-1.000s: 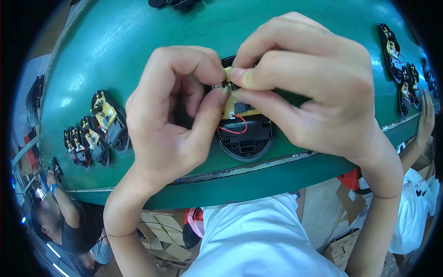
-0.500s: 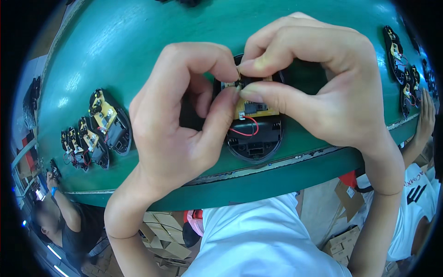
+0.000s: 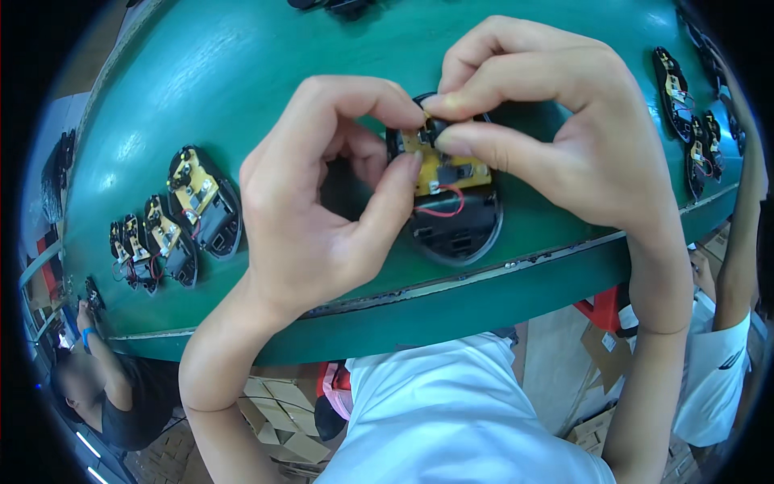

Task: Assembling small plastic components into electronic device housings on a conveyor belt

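Observation:
An uncovered computer mouse base (image 3: pixel 472 234) lies on the green table in front of me, black, with a yellow circuit board (image 3: pixel 435 171) and a red wire. My right hand (image 3: pixel 556 129) pinches a small dark round part, apparently a scroll wheel (image 3: pixel 436 129), between thumb and index finger at the board's far end. Around the board's left side curves my left hand (image 3: pixel 314 194). Its thumb and index fingertips rest against the board, apart from each other, with a gap between them. Fingers partly cover the far end of the mouse.
Several similar mouse bases (image 3: pixel 205 202) stand in a row at the left on the green table (image 3: pixel 266 48). More mouse bases (image 3: pixel 673 93) lie at the right. Dark parts sit at the far edge. Co-workers are at both sides; cardboard boxes (image 3: pixel 278 411) stand below the table edge.
My left thumb and index finger have parted from their pinch near the right fingertips. More of the dark round part shows. At the right, a co-worker's arm has shifted.

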